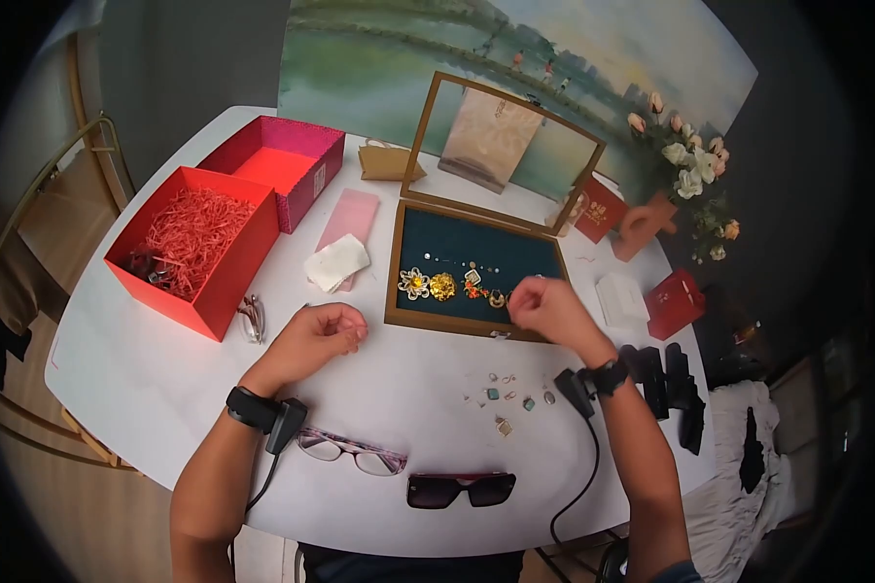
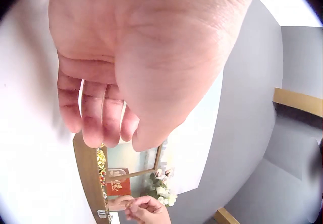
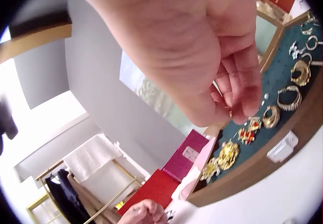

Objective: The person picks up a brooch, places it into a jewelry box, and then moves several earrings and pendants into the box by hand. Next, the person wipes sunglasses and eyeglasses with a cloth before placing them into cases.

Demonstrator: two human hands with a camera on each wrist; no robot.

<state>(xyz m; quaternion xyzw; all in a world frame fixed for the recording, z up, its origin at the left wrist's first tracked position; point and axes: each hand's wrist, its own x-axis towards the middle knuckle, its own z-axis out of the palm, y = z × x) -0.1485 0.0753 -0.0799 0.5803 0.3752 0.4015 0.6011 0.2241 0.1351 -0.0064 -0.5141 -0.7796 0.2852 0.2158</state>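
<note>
My right hand (image 1: 552, 313) is over the right front part of a wooden display box (image 1: 437, 318) lined with dark green cloth, its glass lid raised. Its thumb and fingertips pinch a tiny gold-coloured piece of jewelry (image 3: 230, 112), mostly hidden by the fingers. Along the box's front lie a pearly flower brooch (image 1: 414, 283), a round gold brooch (image 1: 442, 286), a red-and-gold piece (image 3: 247, 135) and several hoop earrings (image 3: 289, 98). Small studs (image 1: 472, 264) form a row behind them. My left hand (image 1: 319, 340) hovers left of the box, fingers loosely curled around nothing.
Loose rings and gem pieces (image 1: 493, 394) lie on the white table, near eyeglasses (image 1: 352, 453) and sunglasses (image 1: 460, 490). A red box (image 1: 190, 303) of shredded paper stands left. White cloth (image 1: 337, 264) lies beside the display box; black cases (image 1: 679, 379) are at right.
</note>
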